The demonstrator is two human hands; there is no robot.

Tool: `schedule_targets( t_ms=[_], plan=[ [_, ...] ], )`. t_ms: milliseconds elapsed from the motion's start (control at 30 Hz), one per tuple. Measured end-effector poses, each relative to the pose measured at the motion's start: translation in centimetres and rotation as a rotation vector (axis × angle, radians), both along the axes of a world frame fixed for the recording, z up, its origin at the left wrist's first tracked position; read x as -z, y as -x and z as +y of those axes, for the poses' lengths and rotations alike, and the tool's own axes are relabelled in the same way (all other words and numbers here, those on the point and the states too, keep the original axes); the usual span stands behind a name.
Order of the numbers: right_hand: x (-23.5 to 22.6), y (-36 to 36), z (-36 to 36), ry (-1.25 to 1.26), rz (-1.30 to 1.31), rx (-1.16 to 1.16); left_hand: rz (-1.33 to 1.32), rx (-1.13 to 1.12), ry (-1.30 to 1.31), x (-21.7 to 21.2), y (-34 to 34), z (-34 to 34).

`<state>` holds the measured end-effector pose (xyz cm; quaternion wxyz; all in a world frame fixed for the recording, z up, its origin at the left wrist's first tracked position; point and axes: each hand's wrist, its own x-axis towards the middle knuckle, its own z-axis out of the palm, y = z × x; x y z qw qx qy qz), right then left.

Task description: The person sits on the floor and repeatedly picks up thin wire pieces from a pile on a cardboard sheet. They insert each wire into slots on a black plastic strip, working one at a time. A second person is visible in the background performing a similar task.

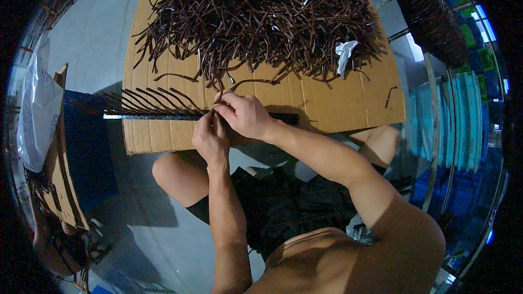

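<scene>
Grey flooring (92, 43) surrounds a flattened cardboard sheet (155, 139), whose far part bears a large tangled heap (261, 16) of slender, curved brown pieces. We note a crumpled white scrap (344, 54) on the heap and a single stray piece (388, 98) by the sheet's right edge. Along the sheet's near part runs a long dark bar (177, 115), overhanging the left edge, with a row of slanting pieces (163, 98) along its left portion. Above this near part we observe both hands meeting at the bar. The right hand (248, 118) pinches a brown piece (217, 84) between thumb and fingertips, one end protruding toward the heap. The left hand (210, 140) has its thumb and fingers drawn together at the bar; what they grasp is hidden, so we cannot tell. Beyond the sheet's right edge we find turquoise panels (449, 125); beyond its left edge, a blue stack (90, 149) and a whitish plastic bag (38, 120).
</scene>
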<state>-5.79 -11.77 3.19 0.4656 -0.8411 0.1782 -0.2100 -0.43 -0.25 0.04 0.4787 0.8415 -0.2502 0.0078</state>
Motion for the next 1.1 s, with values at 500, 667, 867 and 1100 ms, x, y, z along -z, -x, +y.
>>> schedule_targets(
  t_ms=[500,667,867,1100],
  plan=[
    [-0.8,-1.0,-1.2,-0.028,0.249,-0.244,0.101,-0.045,-0.013,0.1,-0.1,0.4],
    [0.3,3.4,-9.3,0.112,0.462,0.418,0.138,-0.09,-0.066,-1.0,0.4,0.3],
    [1.7,3.5,-8.9,0.091,0.442,0.52,-0.09,0.031,-0.091,0.3,0.6,-0.2],
    [-0.3,1.2,-1.7,-0.446,-0.117,0.267,-0.191,0.05,-0.059,0.2,0.6,0.0]
  ],
)
